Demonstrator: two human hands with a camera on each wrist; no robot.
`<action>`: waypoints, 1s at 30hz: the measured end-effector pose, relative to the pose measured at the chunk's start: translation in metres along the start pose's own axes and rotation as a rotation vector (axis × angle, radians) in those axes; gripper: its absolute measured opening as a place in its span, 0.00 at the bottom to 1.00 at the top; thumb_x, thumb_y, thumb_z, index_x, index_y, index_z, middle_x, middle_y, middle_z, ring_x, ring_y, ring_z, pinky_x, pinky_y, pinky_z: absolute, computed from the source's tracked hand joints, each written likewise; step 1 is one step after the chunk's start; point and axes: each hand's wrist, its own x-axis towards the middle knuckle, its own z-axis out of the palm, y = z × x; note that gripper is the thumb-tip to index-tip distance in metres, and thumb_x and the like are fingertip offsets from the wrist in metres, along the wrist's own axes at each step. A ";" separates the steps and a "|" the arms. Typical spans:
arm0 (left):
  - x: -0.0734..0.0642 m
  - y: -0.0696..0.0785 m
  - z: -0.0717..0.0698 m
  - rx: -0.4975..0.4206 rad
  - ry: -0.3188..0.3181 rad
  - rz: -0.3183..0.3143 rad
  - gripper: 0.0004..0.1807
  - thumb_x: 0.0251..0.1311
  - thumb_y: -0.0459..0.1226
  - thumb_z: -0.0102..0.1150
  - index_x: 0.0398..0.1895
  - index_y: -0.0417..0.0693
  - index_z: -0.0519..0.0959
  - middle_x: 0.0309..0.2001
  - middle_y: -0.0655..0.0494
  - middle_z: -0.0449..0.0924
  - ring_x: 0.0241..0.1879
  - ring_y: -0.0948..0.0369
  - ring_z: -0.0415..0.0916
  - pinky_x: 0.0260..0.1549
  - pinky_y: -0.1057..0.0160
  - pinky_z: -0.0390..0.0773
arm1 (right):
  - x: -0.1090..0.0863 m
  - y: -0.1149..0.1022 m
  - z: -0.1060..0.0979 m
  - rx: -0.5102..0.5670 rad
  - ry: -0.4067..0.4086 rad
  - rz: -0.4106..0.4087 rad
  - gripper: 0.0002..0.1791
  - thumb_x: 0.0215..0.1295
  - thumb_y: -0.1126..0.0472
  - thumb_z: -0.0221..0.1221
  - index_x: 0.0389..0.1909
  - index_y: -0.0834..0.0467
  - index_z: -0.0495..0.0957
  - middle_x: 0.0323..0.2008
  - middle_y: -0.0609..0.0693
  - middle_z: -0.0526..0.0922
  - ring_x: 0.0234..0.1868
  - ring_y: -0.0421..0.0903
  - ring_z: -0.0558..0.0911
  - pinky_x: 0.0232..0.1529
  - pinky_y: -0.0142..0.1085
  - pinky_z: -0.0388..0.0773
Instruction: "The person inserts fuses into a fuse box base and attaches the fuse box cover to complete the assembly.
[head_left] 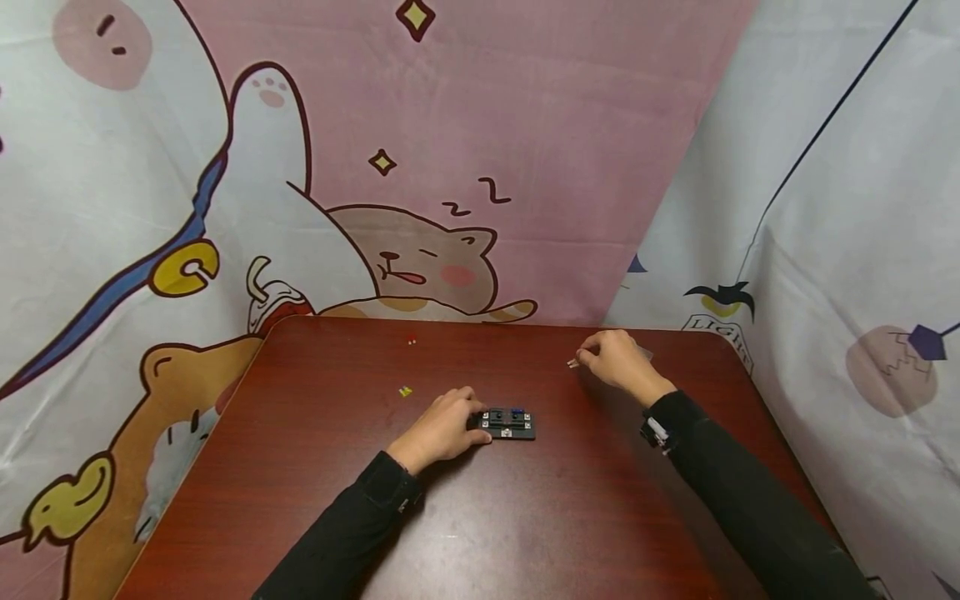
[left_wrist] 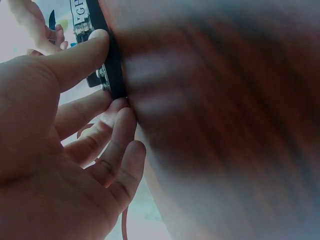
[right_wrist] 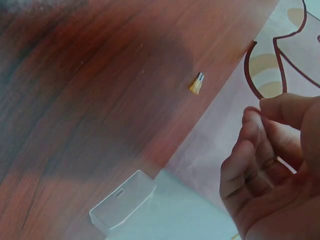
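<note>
My left hand (head_left: 446,425) grips the left end of a small black board (head_left: 517,432) lying on the table. In the left wrist view, its thumb rests on the top side and the fingertips reach the end and lower edge of the board (left_wrist: 117,75). Small square silvery parts and a blue bit sit on the board. Over the back right of the table, my right hand (head_left: 615,358) has curled fingers, thumb and index tips together; nothing shows between them. Close by it lies a small tan, fan-shaped piece (right_wrist: 197,84) with a dark-and-silver end.
A clear plastic box (right_wrist: 122,202) with a tiny piece in it stands at the table's edge, mostly behind my right hand in the head view. Small yellow pieces (head_left: 405,391) and red pieces (head_left: 412,340) lie left of the board. A printed cloth (head_left: 570,150) hangs behind the table.
</note>
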 end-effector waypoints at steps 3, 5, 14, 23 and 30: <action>0.000 0.000 -0.001 -0.001 0.000 0.007 0.28 0.67 0.51 0.78 0.67 0.51 0.88 0.50 0.56 0.80 0.47 0.58 0.73 0.56 0.53 0.74 | 0.004 0.003 -0.001 -0.007 -0.006 0.045 0.12 0.78 0.55 0.66 0.46 0.57 0.94 0.45 0.57 0.94 0.44 0.54 0.89 0.49 0.54 0.86; 0.001 0.000 -0.002 -0.002 0.001 0.013 0.28 0.67 0.50 0.79 0.66 0.50 0.88 0.50 0.56 0.80 0.47 0.58 0.73 0.56 0.52 0.74 | 0.007 0.005 -0.001 -0.011 -0.012 0.061 0.12 0.78 0.54 0.66 0.45 0.57 0.94 0.45 0.57 0.94 0.43 0.54 0.89 0.48 0.54 0.86; 0.003 0.000 -0.003 0.005 0.015 0.034 0.27 0.66 0.50 0.79 0.65 0.49 0.89 0.48 0.56 0.80 0.46 0.57 0.74 0.58 0.50 0.76 | 0.016 0.008 0.007 -0.005 -0.078 0.117 0.12 0.79 0.54 0.66 0.45 0.57 0.93 0.42 0.54 0.93 0.38 0.50 0.85 0.45 0.50 0.83; 0.000 0.002 -0.003 0.005 0.012 0.019 0.27 0.66 0.50 0.79 0.65 0.50 0.89 0.48 0.56 0.80 0.46 0.58 0.74 0.58 0.50 0.76 | 0.023 0.008 0.011 -0.041 -0.152 0.140 0.12 0.79 0.53 0.66 0.43 0.54 0.95 0.43 0.54 0.94 0.39 0.50 0.83 0.43 0.46 0.80; 0.000 0.001 0.000 0.000 0.008 0.007 0.27 0.66 0.50 0.79 0.65 0.51 0.88 0.48 0.56 0.80 0.45 0.59 0.73 0.55 0.52 0.75 | 0.026 0.009 0.017 -0.066 -0.181 0.135 0.11 0.77 0.51 0.69 0.41 0.53 0.95 0.41 0.53 0.93 0.38 0.50 0.83 0.44 0.47 0.80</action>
